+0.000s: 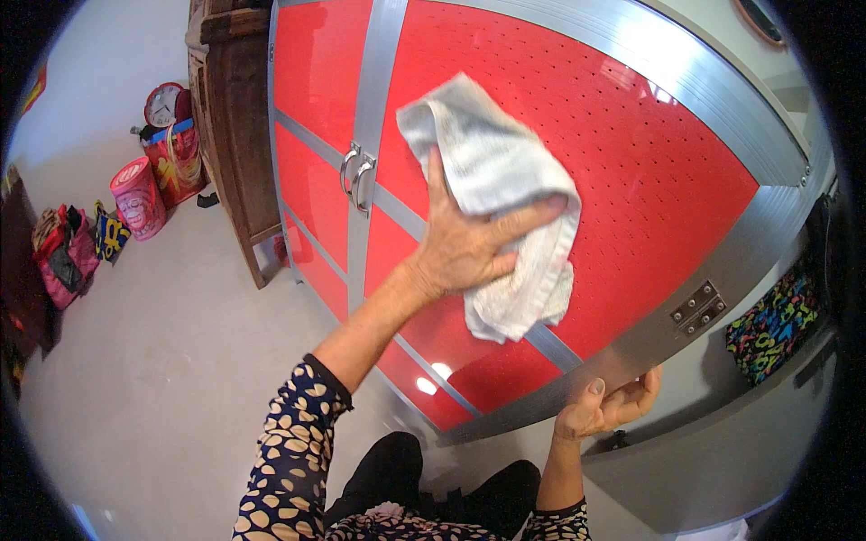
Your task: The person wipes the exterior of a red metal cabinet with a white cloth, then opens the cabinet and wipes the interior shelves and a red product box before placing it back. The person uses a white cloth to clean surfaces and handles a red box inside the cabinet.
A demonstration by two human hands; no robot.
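Filling most of the view was the red cabinet door (631, 180), its perforated panel framed in brushed metal and swung open toward the person. Left of it stood the second red door (311, 117), the paired chrome handles (357, 176) set where the two met. Beyond that came a dark wooden cabinet (230, 117), and the pale floor (153, 361) ran off to the far wall with a red drum-shaped tin (137, 197) and a round clock (163, 104) beside it.

And there was the cloth (505, 198), a pale grey-white rag pressed flat on the open door's red face, just right of its handle-side edge. Its long axis ran from upper left down to lower right, sagging loose at the bottom. The left hand (465, 248) was the one on it: forearm reaching up from the lower edge in a spotted sleeve, wrist bent back, fingers spread and closed around the rag's middle with the thumb hooked across its right side.

The right hand (603, 406) sat lower, well clear of the cloth, fingers curled around the door's bottom metal edge near the hinge plate (697, 308), gripping only the frame.
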